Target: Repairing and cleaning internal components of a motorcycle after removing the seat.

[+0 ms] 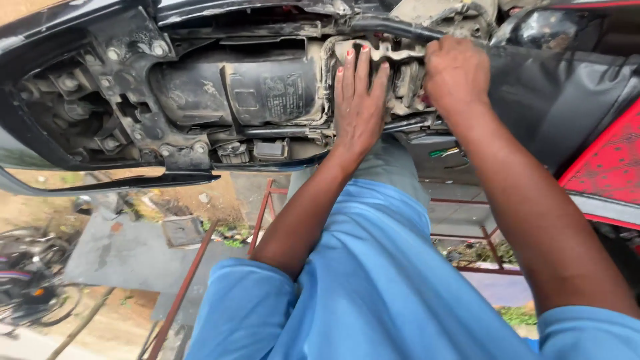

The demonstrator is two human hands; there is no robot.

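A motorcycle with its seat removed fills the top of the head view, showing a black under-seat tray (267, 90) and a dusty grey plastic part (400, 63) in the frame. My left hand (359, 100) lies flat on that grey part, fingers straight and apart, nails painted red. My right hand (457, 70) is curled into a fist just to its right, pressed against the same part near a black tube (393, 27). What the right fingers grip is hidden. Both arms reach out from blue sleeves.
The black rear bodywork (60, 100) with bolts sits at the left. A black seat (567, 87) and a red patterned panel (607, 163) are at the right. Below stand a reddish metal stand (267, 207), a concrete slab, dirt ground and another parked motorcycle (27, 273).
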